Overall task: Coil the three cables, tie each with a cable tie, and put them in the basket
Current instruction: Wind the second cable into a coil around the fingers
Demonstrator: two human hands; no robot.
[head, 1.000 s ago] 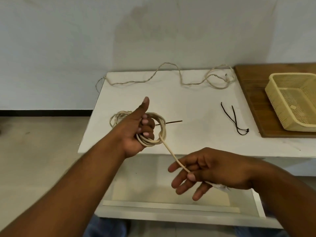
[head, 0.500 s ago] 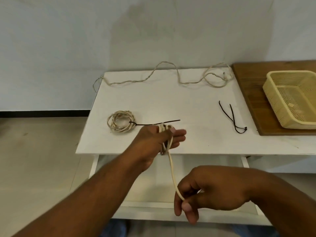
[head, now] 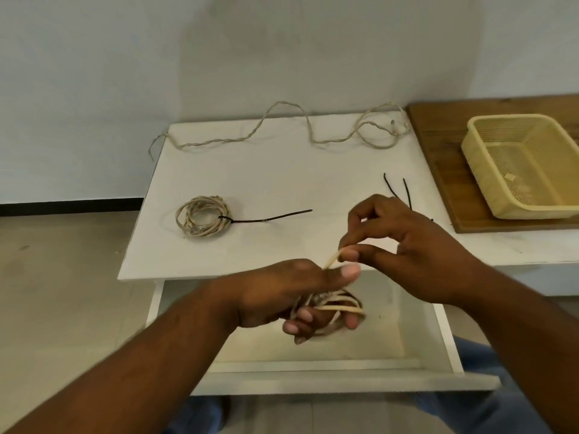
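Observation:
My left hand [head: 282,292] holds a coil of cream cable [head: 338,306] wound around its fingers, just past the table's near edge. My right hand [head: 404,242] pinches the free end of that cable [head: 332,260] between thumb and forefinger, right above the left thumb. A second cream cable [head: 202,217] lies coiled on the white table [head: 282,177], bound by a black cable tie [head: 269,218] whose tail points right. A third cable [head: 282,126] lies loose along the table's far edge. Two black cable ties [head: 398,189] lie partly hidden behind my right hand. The yellow basket [head: 476,158] stands at the right.
The basket rests on a wooden board [head: 438,145] at the table's right side. An open white drawer [head: 344,368] sticks out below the table's near edge, under my hands. A pale wall stands right behind the table.
My right hand rose from below the table edge to just above my left thumb, bringing the cable's free end with it. My left hand turned and dropped, with the coil now hanging under its fingers.

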